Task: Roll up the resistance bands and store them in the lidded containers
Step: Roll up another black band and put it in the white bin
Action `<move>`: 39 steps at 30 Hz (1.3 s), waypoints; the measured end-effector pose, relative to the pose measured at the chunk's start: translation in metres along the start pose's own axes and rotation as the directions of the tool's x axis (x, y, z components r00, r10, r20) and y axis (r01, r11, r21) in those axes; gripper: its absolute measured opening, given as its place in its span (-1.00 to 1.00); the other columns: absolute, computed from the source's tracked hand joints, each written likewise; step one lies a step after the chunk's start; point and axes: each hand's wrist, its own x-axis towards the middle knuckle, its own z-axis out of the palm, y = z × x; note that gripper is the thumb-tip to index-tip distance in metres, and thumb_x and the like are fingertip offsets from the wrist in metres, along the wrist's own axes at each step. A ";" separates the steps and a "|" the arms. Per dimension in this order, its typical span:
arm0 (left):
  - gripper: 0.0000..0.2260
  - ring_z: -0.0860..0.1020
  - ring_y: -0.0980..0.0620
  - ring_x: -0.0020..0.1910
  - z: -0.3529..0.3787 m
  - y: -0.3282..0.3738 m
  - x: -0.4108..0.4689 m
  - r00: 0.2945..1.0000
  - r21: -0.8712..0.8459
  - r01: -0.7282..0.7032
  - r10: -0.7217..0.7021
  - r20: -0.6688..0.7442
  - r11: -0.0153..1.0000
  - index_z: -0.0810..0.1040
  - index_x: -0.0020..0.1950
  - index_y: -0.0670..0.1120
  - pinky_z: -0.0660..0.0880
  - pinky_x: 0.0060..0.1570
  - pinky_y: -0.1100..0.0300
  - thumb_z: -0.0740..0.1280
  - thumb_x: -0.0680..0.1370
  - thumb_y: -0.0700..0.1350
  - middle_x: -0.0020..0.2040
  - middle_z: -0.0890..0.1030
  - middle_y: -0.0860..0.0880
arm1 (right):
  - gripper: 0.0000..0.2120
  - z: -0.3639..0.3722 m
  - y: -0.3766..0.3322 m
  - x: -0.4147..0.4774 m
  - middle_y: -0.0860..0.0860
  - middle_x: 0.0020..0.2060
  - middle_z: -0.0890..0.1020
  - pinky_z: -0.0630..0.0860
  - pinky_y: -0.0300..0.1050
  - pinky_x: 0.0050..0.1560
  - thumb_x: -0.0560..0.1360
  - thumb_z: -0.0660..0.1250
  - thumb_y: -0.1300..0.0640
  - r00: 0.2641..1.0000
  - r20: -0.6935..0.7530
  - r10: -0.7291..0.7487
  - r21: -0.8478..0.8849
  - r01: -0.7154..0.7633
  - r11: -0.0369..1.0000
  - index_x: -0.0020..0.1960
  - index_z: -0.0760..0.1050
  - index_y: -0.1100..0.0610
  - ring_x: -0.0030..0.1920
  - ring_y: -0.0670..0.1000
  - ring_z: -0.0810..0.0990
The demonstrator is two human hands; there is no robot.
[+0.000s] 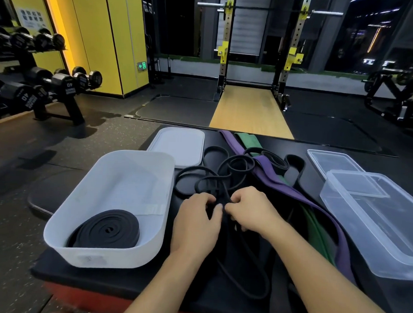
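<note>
Benchtop (297, 146): band (224, 193) partly under left hand (195, 218)

Black platform (273, 148), apparently padded: white bin (104, 256), white lid (177, 146), clear tub (391, 269), clear lid (332, 160), bands (292, 190).

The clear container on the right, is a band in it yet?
No, the clear container shows only its bare transparent floor.

Matt black rubber bands (224, 171), translucent plastic tub (117, 190), clear glossy plastic box (388, 237).
</note>
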 end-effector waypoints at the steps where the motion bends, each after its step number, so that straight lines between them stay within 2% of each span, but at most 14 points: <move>1: -0.84 0.54 0.16 0.11 0.000 0.001 0.003 1.000 0.015 0.018 -0.018 0.018 1.000 0.59 0.21 0.09 0.53 0.11 0.16 0.33 0.64 0.02 0.07 0.59 0.20 | -0.81 -0.002 0.001 -0.002 0.09 -0.32 0.70 0.55 -0.11 -0.38 0.48 0.35 0.13 0.998 0.050 -0.030 0.019 0.029 0.999 -0.24 0.48 0.21 -0.49 -0.03 0.61; 4: -0.87 0.58 0.10 -0.06 -0.002 0.007 0.011 0.994 -0.010 0.102 -0.101 0.045 0.995 0.62 0.08 0.09 0.50 -0.07 0.19 0.34 0.60 -0.12 -0.12 0.61 0.16 | -0.89 -0.004 0.003 -0.009 0.01 -0.36 0.67 0.48 -0.16 -0.35 0.46 0.35 0.11 0.982 0.137 -0.131 0.017 0.130 0.991 -0.22 0.56 0.10 -0.46 -0.09 0.59; 6: -0.80 0.60 0.08 -0.04 -0.003 0.009 0.012 0.990 -0.026 0.128 -0.127 0.065 0.991 0.61 0.11 0.10 0.53 -0.03 0.17 0.33 0.58 -0.17 -0.05 0.65 0.15 | -0.87 -0.003 0.006 -0.011 -0.03 -0.39 0.61 0.48 -0.10 -0.32 0.44 0.35 0.05 0.976 0.136 -0.169 0.045 0.164 0.985 -0.25 0.53 0.06 -0.44 -0.09 0.54; 9: -0.60 0.58 0.09 0.23 -0.004 0.009 0.012 0.989 -0.061 0.106 -0.099 0.113 0.992 0.51 0.39 0.19 0.50 0.23 0.14 0.26 0.61 -0.16 0.30 0.61 0.17 | -0.80 0.003 0.011 -0.009 -0.09 -0.11 0.61 0.53 0.11 -0.08 0.49 0.24 0.03 0.978 0.079 -0.193 0.121 0.183 0.976 -0.18 0.56 0.11 -0.25 -0.03 0.54; 11: -0.55 0.51 0.14 0.35 -0.005 0.011 0.011 0.988 -0.054 0.068 -0.060 0.144 0.996 0.46 0.49 0.21 0.42 0.33 0.16 0.17 0.64 -0.15 0.40 0.56 0.19 | -0.76 0.005 0.014 -0.007 -0.24 0.07 0.55 0.52 0.05 0.04 0.53 0.18 0.05 0.966 0.069 -0.250 0.127 0.240 0.962 -0.21 0.58 0.02 -0.08 -0.08 0.57; 14: -0.61 0.49 0.17 0.32 -0.005 0.014 0.010 0.989 -0.091 0.096 -0.084 0.125 0.991 0.53 0.42 0.20 0.39 0.28 0.20 0.10 0.68 -0.07 0.32 0.59 0.22 | -0.69 0.003 0.016 -0.005 -0.30 0.22 0.53 0.53 -0.18 -0.13 0.55 0.20 0.20 0.942 0.113 -0.317 0.161 0.297 0.941 -0.25 0.64 0.00 -0.03 -0.18 0.59; 17: -0.76 0.58 0.21 0.05 -0.001 0.012 0.014 0.987 -0.130 0.151 -0.143 0.068 0.980 0.61 0.16 0.20 0.41 -0.02 0.23 0.18 0.66 0.18 0.01 0.65 0.25 | -0.63 0.003 0.021 0.001 -0.19 0.07 0.68 0.65 -0.16 -0.20 0.50 0.23 0.37 0.969 0.059 -0.240 0.312 0.211 0.927 -0.29 0.67 0.05 -0.08 -0.05 0.69; 19: -0.87 0.59 0.26 -0.03 0.004 0.009 0.016 0.987 -0.095 0.158 -0.155 0.034 0.983 0.59 0.13 0.18 0.42 -0.10 0.28 0.34 0.61 0.13 -0.02 0.65 0.25 | -0.73 0.005 0.022 0.006 0.05 -0.11 0.73 0.72 0.01 -0.08 0.50 0.30 0.39 0.993 -0.014 -0.119 0.468 0.112 0.877 -0.24 0.65 0.10 -0.13 0.04 0.72; 21: -0.80 0.57 0.30 -0.08 0.007 0.007 0.017 0.985 -0.058 0.174 -0.173 0.023 0.983 0.56 0.17 0.18 0.39 -0.15 0.36 0.43 0.57 0.01 -0.02 0.62 0.27 | -0.86 0.005 0.019 0.011 0.20 -0.12 0.72 0.71 -0.03 -0.14 0.50 0.38 0.39 1.000 -0.020 0.003 0.603 0.010 0.797 -0.07 0.63 0.19 -0.18 0.05 0.72; 25: -0.68 0.61 0.23 -0.09 0.006 0.011 0.023 0.976 -0.090 0.215 -0.216 0.005 0.972 0.54 0.21 0.17 0.49 -0.11 0.24 0.46 0.50 -0.08 -0.07 0.64 0.24 | -0.87 0.009 0.016 0.025 0.15 -0.21 0.73 0.62 -0.14 -0.29 0.55 0.38 0.28 0.997 -0.012 0.070 0.525 -0.053 0.850 -0.04 0.68 0.12 -0.33 0.02 0.68; 28: -0.72 0.61 0.24 -0.09 0.007 0.014 0.021 0.977 -0.108 0.213 -0.214 0.006 0.971 0.53 0.07 0.21 0.49 -0.13 0.24 0.45 0.46 -0.09 -0.11 0.64 0.24 | -0.83 0.014 0.016 0.025 0.02 -0.20 0.74 0.56 -0.23 -0.32 0.60 0.34 0.20 0.999 -0.040 0.027 0.486 -0.005 0.874 0.02 0.70 0.02 -0.35 -0.06 0.63; 33: -0.74 0.62 0.19 -0.12 0.007 0.009 0.015 0.999 -0.355 0.020 -0.002 0.051 0.935 0.63 -0.01 0.13 0.52 -0.07 0.37 0.50 0.46 -0.23 -0.10 0.68 0.22 | -0.89 0.002 0.021 0.017 0.05 -0.07 0.75 0.63 -0.14 -0.14 0.59 0.42 0.12 0.998 -0.013 -0.065 0.773 0.052 0.633 0.05 0.70 0.12 -0.07 0.01 0.73; 37: -0.77 0.63 0.13 -0.13 0.007 0.005 0.017 0.987 -0.393 -0.017 0.078 0.139 0.919 0.64 -0.03 0.07 0.45 -0.11 0.42 0.53 0.46 -0.25 -0.10 0.70 0.17 | -0.90 -0.003 0.027 0.016 0.08 -0.14 0.72 0.66 -0.01 0.02 0.52 0.45 0.28 0.997 -0.008 -0.079 0.890 0.043 0.455 0.02 0.67 0.21 -0.07 0.07 0.69; 39: -0.78 0.63 0.15 -0.13 0.006 0.004 0.019 0.974 -0.358 -0.013 0.093 0.207 0.934 0.64 -0.06 0.07 0.45 -0.11 0.42 0.53 0.46 -0.24 -0.14 0.68 0.20 | -0.88 -0.004 0.029 0.014 0.08 -0.17 0.69 0.63 -0.06 -0.03 0.49 0.44 0.36 0.995 0.006 -0.101 0.911 0.036 0.412 0.00 0.64 0.21 -0.11 0.06 0.68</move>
